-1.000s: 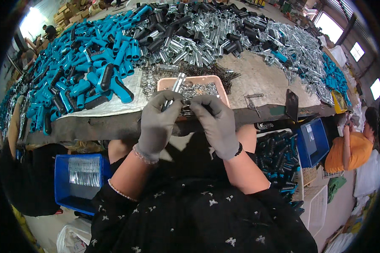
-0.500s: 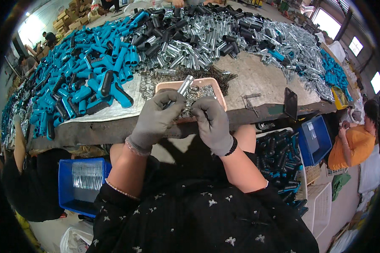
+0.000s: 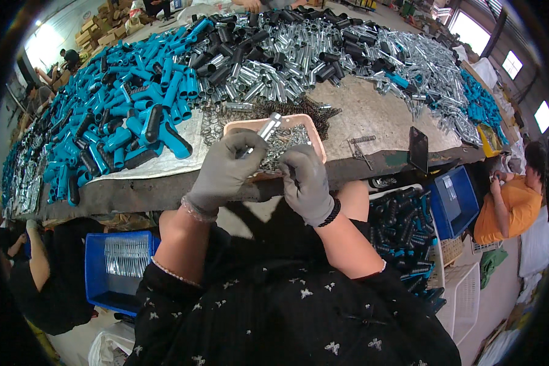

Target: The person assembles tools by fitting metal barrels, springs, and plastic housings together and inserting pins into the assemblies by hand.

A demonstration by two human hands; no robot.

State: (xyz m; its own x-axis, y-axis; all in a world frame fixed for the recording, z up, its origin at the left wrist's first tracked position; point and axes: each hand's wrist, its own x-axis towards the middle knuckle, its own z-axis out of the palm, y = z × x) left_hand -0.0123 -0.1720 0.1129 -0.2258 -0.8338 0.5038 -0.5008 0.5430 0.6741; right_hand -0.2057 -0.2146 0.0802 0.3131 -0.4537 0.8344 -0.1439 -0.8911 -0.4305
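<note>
My left hand (image 3: 230, 163), in a grey glove, is closed around a shiny metal tube (image 3: 269, 127) that slants up and to the right. Beneath the tube's end lies a pink tray (image 3: 317, 139) holding many small metal parts (image 3: 290, 139). Just right of the tube, my gloved right hand (image 3: 306, 183) has its fingers curled and pinched at the tray's near side. Whatever may be between those fingertips is hidden. Dark coil springs (image 3: 324, 116) are heaped behind the tray.
Teal plastic handles (image 3: 128, 116) pile up at left, with metal tubes (image 3: 287, 55) farther back. A black phone-like slab (image 3: 418, 148) lies right, near a loose spring (image 3: 363, 139). Blue bins (image 3: 119, 299) (image 3: 454, 201) flank me. A person in orange (image 3: 512, 204) sits at right.
My right hand has shifted slightly down, its fingers more tightly bunched. My left hand keeps the metal tube nearly in place. The co-worker's arm at left has moved down.
</note>
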